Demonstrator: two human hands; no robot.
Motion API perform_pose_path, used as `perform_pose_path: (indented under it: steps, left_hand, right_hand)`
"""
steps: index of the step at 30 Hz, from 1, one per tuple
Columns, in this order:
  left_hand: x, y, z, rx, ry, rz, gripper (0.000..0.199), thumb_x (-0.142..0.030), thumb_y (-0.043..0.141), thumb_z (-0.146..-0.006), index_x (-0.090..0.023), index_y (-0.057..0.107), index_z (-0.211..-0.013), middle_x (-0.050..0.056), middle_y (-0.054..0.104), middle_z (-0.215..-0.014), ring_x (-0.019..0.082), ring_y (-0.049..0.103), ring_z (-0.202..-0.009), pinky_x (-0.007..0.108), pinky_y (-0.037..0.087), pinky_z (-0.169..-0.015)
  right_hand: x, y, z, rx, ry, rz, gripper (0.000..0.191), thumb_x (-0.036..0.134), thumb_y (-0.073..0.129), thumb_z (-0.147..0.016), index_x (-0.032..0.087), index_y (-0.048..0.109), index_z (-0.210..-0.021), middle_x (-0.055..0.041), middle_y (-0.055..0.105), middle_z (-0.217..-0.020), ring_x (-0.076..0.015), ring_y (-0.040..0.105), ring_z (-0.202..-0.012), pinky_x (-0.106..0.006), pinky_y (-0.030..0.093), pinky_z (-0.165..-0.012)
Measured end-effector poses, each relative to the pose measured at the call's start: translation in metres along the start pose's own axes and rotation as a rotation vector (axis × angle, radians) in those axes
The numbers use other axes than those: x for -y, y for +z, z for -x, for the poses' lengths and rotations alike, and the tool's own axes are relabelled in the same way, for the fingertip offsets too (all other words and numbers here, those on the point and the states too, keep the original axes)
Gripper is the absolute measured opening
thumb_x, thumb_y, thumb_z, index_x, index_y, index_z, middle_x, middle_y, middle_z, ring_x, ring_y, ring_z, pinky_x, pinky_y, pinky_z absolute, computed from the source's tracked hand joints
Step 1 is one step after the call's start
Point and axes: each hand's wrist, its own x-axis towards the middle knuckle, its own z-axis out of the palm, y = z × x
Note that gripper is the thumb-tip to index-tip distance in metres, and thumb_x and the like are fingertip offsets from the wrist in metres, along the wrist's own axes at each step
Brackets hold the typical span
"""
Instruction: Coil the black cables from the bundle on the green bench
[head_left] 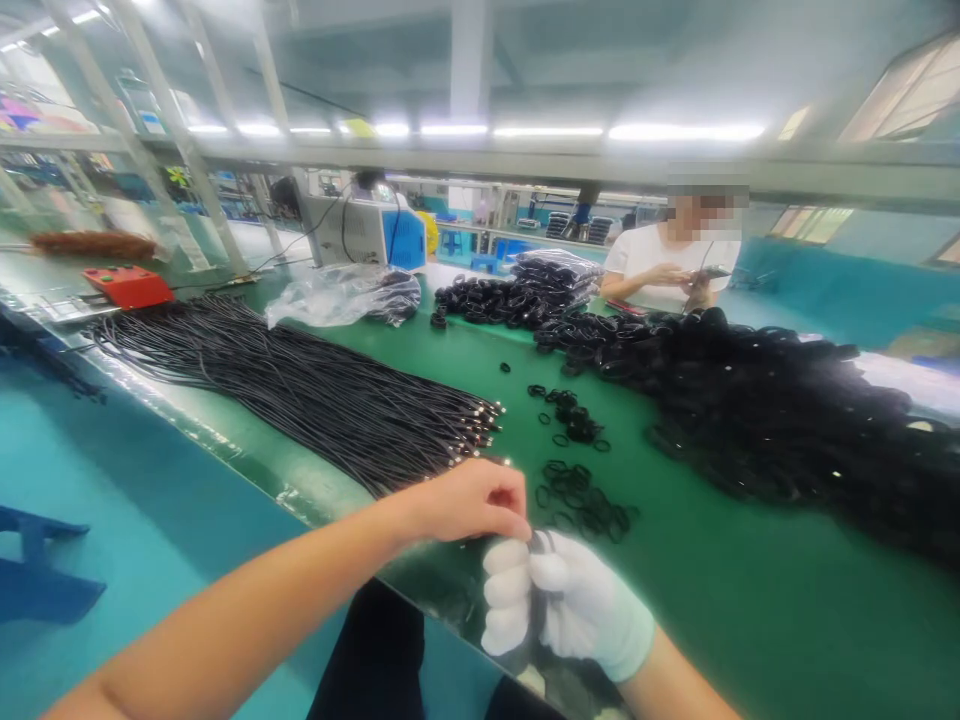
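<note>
My left hand [474,502] is bare, its fingers pinched together at the top of my right hand; what lies between its fingertips is hidden. My right hand [566,600] wears a white glove and is closed around a black cable bundle [537,605], only partly visible between the fingers. Just beyond my hands, small black rings [581,492] lie loose on the green tabletop [705,590]. Left of them stretches a long bunch of straight black cables [300,375], with metal plug ends [480,425] towards my left hand.
A large heap of black coiled cables [795,420] covers the right side. Clear plastic bags [337,295], a red box with buttons [129,285] and a grey-blue machine [367,235] stand farther back. Across the table a person in a white shirt [645,255] handles something dark.
</note>
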Motion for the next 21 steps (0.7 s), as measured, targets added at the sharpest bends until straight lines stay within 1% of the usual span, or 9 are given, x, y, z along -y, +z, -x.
perform_pose_path:
  steps: [3,5,7,9,12,14,18,19,21]
  left_hand:
    - [0.006,0.020,0.012,-0.194,0.001,0.167,0.009,-0.023,0.061,-0.076,-0.014,0.059,-0.074,-0.003,0.057,-0.067,0.009,0.049,-0.062,0.019,0.037,-0.055]
    - [0.008,0.031,0.018,-0.285,0.018,0.206,0.009,-0.021,0.055,-0.080,-0.014,0.060,-0.077,-0.002,0.058,-0.070,0.010,0.050,-0.065,0.020,0.039,-0.058]
    - [0.011,0.039,0.022,-0.342,0.035,0.202,0.013,-0.021,0.049,-0.084,-0.015,0.061,-0.082,-0.001,0.060,-0.074,0.011,0.052,-0.068,0.021,0.041,-0.061]
    - [0.015,0.044,0.025,-0.381,0.064,0.198,0.014,-0.022,0.048,-0.085,-0.016,0.061,-0.086,0.000,0.061,-0.079,0.012,0.054,-0.072,0.023,0.043,-0.065]
    - [0.022,0.051,0.028,-0.460,0.108,0.242,0.014,-0.025,0.051,-0.085,-0.016,0.060,-0.085,0.000,0.060,-0.079,0.012,0.054,-0.074,0.023,0.043,-0.067]
    - [0.023,0.053,0.030,-0.474,0.109,0.286,0.013,-0.025,0.050,-0.086,-0.016,0.059,-0.086,0.000,0.058,-0.079,0.012,0.053,-0.073,0.023,0.043,-0.066]
    - [0.019,0.051,0.035,-0.342,0.104,0.328,0.012,-0.018,0.054,-0.082,-0.017,0.054,-0.094,-0.002,0.056,-0.081,0.009,0.050,-0.069,0.021,0.042,-0.064]
    - [0.018,0.050,0.036,-0.332,0.109,0.311,0.012,-0.017,0.055,-0.080,-0.017,0.053,-0.092,-0.002,0.056,-0.081,0.009,0.049,-0.068,0.021,0.042,-0.063]
    - [0.018,0.048,0.039,-0.367,0.121,0.249,0.010,-0.013,0.055,-0.078,-0.017,0.052,-0.086,-0.002,0.055,-0.079,0.009,0.049,-0.066,0.020,0.041,-0.061]
  right_hand:
    - [0.001,0.001,-0.003,0.003,-0.017,-0.035,0.033,0.025,0.079,-0.064,0.015,0.050,-0.077,0.0023,0.049,-0.067,-0.0113,0.049,-0.063,-0.036,0.043,-0.075]
    - [0.002,0.003,-0.004,-0.010,-0.055,-0.001,0.029,0.024,0.077,-0.066,0.014,0.052,-0.075,0.0003,0.052,-0.068,-0.0121,0.051,-0.064,-0.035,0.044,-0.074]
    - [0.003,0.006,-0.004,-0.024,-0.092,0.090,0.025,0.026,0.075,-0.068,0.011,0.058,-0.080,-0.0051,0.059,-0.071,-0.0149,0.055,-0.067,-0.037,0.045,-0.074]
    - [0.004,0.011,-0.003,-0.036,-0.113,0.201,0.030,0.029,0.072,-0.070,0.008,0.063,-0.089,-0.0100,0.065,-0.072,-0.0189,0.060,-0.071,-0.040,0.046,-0.074]
    - [0.008,0.020,-0.001,-0.058,-0.132,0.349,0.032,0.032,0.069,-0.072,0.007,0.067,-0.092,-0.0117,0.068,-0.064,-0.0235,0.065,-0.075,-0.042,0.047,-0.078]
    - [0.011,0.025,0.000,-0.043,-0.130,0.431,0.030,0.032,0.066,-0.074,0.006,0.068,-0.090,-0.0130,0.069,-0.064,-0.0245,0.066,-0.075,-0.041,0.048,-0.077]
    - [0.015,0.033,0.001,0.042,-0.127,0.531,0.030,0.030,0.058,-0.078,0.005,0.069,-0.091,-0.0151,0.070,-0.067,-0.0234,0.067,-0.069,-0.039,0.051,-0.072]
    - [0.016,0.036,0.001,0.059,-0.123,0.551,0.030,0.029,0.057,-0.079,0.004,0.069,-0.091,-0.0150,0.070,-0.068,-0.0230,0.066,-0.069,-0.039,0.050,-0.073]
    - [0.017,0.040,0.001,0.085,-0.084,0.600,0.030,0.028,0.056,-0.079,0.004,0.069,-0.092,-0.0151,0.070,-0.072,-0.0222,0.066,-0.071,-0.039,0.049,-0.076]
